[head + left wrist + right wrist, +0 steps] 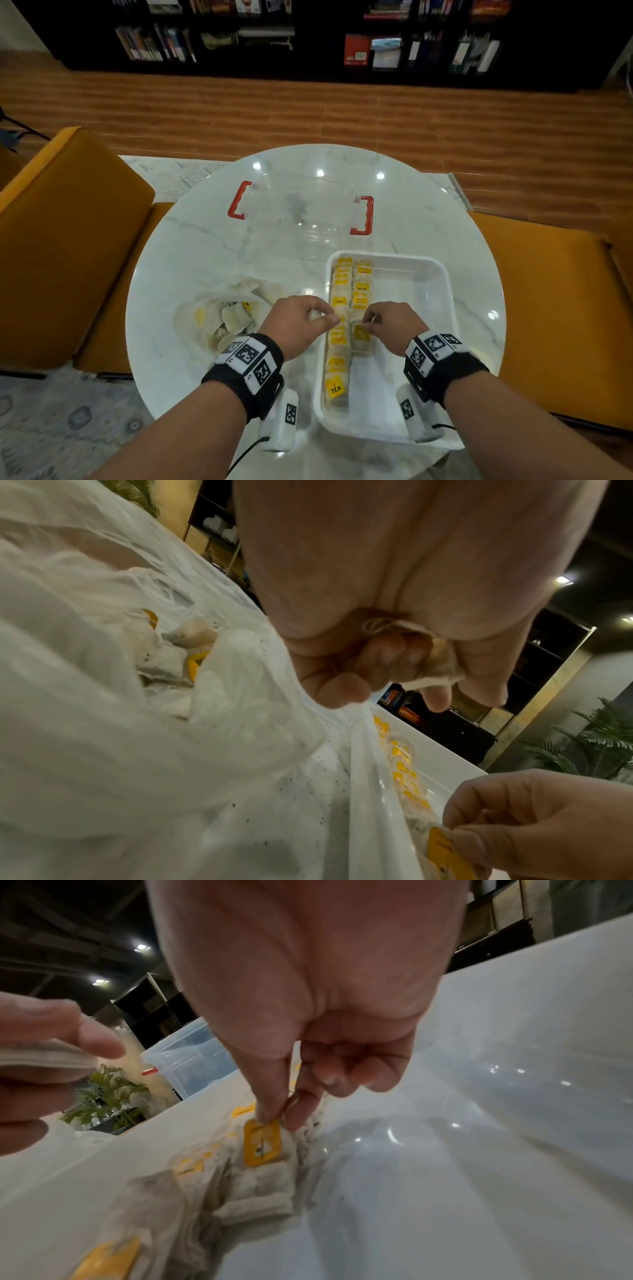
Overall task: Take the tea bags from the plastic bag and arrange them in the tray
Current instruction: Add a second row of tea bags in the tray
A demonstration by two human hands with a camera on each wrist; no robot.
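Yellow-tagged off-white paper tea bags (337, 337); white rectangular plastic tray (442, 308); white marble-veined round table (191, 240); red-handled clear plastic box (301, 209).

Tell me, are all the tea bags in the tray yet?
Not yet. The white plastic tray already holds two rows of yellow-tagged tea bags. The right hand pinches one bag's yellow tag in the second row; the left hand holds spare bags. More remain in the crumpled white plastic bag.

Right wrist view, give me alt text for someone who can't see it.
The right hand pinches the yellow tag of a tea bag at the near end of a row in the white tray. The left hand, at the left edge, holds more tea bags; a clear storage box stands behind.
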